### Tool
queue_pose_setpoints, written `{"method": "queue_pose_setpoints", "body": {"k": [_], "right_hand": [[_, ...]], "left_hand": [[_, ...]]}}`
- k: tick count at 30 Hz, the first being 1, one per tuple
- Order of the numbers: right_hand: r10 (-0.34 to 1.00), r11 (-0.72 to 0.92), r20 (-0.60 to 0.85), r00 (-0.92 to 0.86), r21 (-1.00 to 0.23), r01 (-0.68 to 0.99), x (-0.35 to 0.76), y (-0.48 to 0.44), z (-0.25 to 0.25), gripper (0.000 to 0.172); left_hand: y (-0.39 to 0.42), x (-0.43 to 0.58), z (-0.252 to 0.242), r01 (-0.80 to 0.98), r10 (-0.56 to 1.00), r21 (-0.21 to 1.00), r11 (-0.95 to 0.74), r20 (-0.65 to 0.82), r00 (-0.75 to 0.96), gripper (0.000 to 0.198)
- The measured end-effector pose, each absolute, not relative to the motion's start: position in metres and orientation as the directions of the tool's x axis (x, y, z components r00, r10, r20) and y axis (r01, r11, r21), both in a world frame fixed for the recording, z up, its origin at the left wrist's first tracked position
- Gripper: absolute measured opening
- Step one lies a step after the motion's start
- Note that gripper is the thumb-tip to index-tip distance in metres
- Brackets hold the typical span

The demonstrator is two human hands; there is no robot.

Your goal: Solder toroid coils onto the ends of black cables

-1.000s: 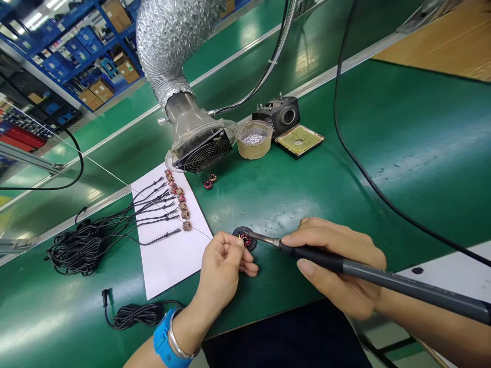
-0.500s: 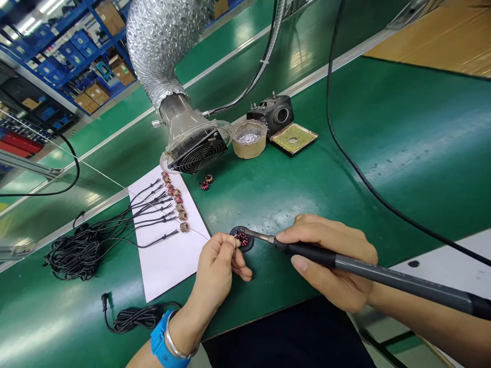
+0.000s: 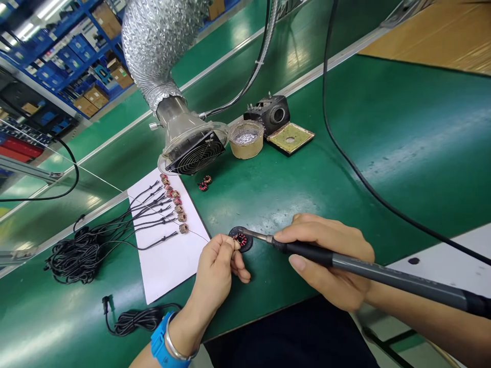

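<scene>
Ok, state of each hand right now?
Left hand: closed, fingertips pinched beside the toroid coil; what they grip is too small to tell.
Right hand: closed, holding a soldering iron.

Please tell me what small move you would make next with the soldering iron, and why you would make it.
I would probably hold the soldering iron steady in the right hand for a moment, its tip at the toroid coil, rather than shift it. The coil sits on a dark round pad, and the left hand's fingertips pinch close beside the tip, so a slip could burn them.
</scene>
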State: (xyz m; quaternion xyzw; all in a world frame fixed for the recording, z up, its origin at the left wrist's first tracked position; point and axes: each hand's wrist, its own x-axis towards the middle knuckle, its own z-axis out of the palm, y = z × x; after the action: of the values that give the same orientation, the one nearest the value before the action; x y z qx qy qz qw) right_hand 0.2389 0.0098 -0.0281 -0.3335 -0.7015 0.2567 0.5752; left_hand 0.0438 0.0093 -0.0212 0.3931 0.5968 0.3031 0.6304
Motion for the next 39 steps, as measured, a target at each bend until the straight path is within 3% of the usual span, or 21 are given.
{"method": "queue_pose_setpoints", "body": {"k": [8, 15, 19, 24, 27, 31, 34, 39], "right_hand": [[0.741, 0.669, 0.663, -0.107, -0.712, 0.216, 0.241, 0.013, -0.028, 0.027], [0.637, 0.696, 0.767, -0.081, -0.527, 0.487, 0.269, 0.081, -0.021, 0.038], [0.704, 0.626, 0.701, -0.117, -0.533, 0.569, 0.282, 0.123, -0.040, 0.035], [0.708, 0.668, 0.679, -0.193, -0.556, 0.494, 0.269, 0.109, -0.052, 0.026], [0.704, 0.709, 0.617, -0.352, -0.588, 0.389, 0.250, 0.082, -0.049, 0.019], [0.644, 0.723, 0.477, -0.598, -0.636, 0.271, 0.232, 0.061, -0.046, 0.030], [0.634, 0.716, 0.446, -0.631, -0.648, 0.261, 0.224, 0.059, -0.048, 0.029], [0.601, 0.756, 0.522, -0.605, -0.616, 0.220, 0.216, 0.057, -0.056, 0.025]], "left_hand": [[0.006, 0.041, -0.019, 0.169, 0.862, 0.866, 0.470, -0.492, 0.124, 0.029], [0.006, 0.032, -0.016, 0.358, 0.872, 0.837, 0.413, -0.477, 0.109, 0.036], [0.003, 0.030, -0.014, 0.474, 0.890, 0.809, 0.348, -0.444, 0.104, 0.046], [0.004, 0.033, -0.011, 0.620, 0.930, 0.755, 0.211, -0.350, 0.109, 0.050], [0.004, 0.036, -0.014, 0.693, 0.959, 0.712, 0.115, -0.261, 0.110, 0.046], [0.003, 0.037, -0.019, 0.692, 0.970, 0.717, 0.087, -0.219, 0.105, 0.040], [0.001, 0.037, -0.022, 0.712, 0.972, 0.698, 0.076, -0.212, 0.104, 0.036], [0.001, 0.038, -0.025, 0.746, 0.967, 0.664, 0.051, -0.218, 0.128, 0.035]]}}
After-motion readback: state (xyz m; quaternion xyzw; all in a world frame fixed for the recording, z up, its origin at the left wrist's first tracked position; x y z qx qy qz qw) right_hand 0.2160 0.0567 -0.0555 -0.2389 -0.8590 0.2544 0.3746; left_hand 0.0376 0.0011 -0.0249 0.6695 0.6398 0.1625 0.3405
